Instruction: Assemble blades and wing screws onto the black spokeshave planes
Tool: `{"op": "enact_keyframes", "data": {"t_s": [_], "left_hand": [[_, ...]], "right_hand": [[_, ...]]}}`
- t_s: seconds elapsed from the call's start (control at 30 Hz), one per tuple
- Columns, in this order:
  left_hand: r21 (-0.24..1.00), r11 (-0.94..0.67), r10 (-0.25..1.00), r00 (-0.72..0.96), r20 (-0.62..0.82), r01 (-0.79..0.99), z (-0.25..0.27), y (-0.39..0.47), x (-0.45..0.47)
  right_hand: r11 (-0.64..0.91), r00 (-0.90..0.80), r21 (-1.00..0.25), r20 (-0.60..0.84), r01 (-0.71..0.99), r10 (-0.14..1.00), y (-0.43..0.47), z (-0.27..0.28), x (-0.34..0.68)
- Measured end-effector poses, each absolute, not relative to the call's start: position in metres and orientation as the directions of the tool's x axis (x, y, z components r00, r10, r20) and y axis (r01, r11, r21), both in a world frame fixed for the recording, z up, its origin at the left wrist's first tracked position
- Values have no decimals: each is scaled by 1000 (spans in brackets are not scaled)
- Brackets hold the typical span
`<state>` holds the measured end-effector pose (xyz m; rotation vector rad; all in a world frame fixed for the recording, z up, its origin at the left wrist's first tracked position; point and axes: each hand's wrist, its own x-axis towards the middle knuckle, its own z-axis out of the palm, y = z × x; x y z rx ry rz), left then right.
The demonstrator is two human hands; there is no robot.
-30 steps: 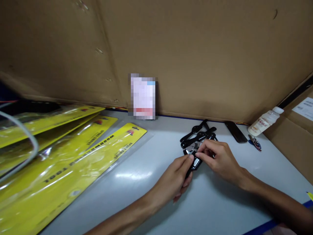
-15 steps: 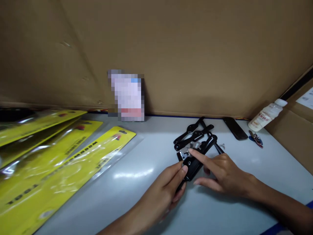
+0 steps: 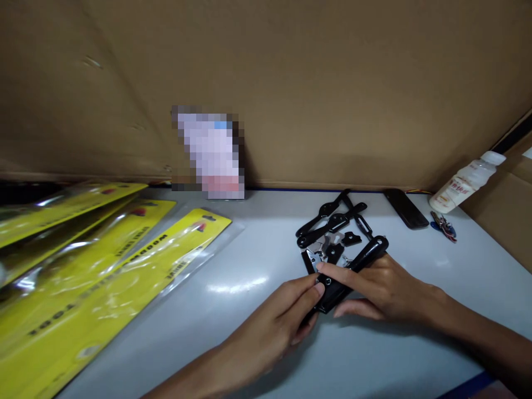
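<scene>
A heap of black knife-like handles and small metal parts [image 3: 336, 227] lies on the pale grey table [image 3: 233, 310] right of centre. One black handle [image 3: 357, 266] lies at the near side of the heap. My left hand [image 3: 282, 316] pinches its near end with thumb and forefinger. My right hand [image 3: 382, 288] rests over the same handle, forefinger stretched along it toward the left fingertips. A small metal blade piece [image 3: 318, 255] lies just beyond my fingers.
Several yellow blister-pack cards [image 3: 95, 260] in clear plastic fan out at the left. A cardboard wall [image 3: 291, 83] backs the table. At the far right lie a dark flat bar [image 3: 405, 208], a white bottle on its side [image 3: 467, 180] and keys [image 3: 444, 226].
My right hand has slid down onto the black handle, its forefinger now lying along it. The handle has swung slightly rightward. The view has shifted a little to the right.
</scene>
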<state>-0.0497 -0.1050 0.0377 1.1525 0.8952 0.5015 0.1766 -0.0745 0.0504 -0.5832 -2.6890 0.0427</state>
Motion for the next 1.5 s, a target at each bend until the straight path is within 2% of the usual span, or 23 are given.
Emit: {"op": "enact_keyframes", "data": {"t_s": [0.3,0.5,0.9,1.37,1.5], "left_hand": [[943,323,754,582,-306,77,42,-106,-50],[925,365,740,570,-358,107,46,-105,-48],[950,307,774,566,-285,59,44,-106,-47],[939,343,772,565,-291,14,41,-107,-46],[925,381,769,554,-319,4,40,-107,-45]], "right_hand": [[917,-835,-91,384,389,393,-71,54,177],[901,-829,-57,369,431,420,-72,53,178],[896,-813,-25,410,443,413,-68,51,177],[895,-800,-36,432,446,416,-67,48,176],[900,-784,-18,483,435,389,-70,55,179]]}}
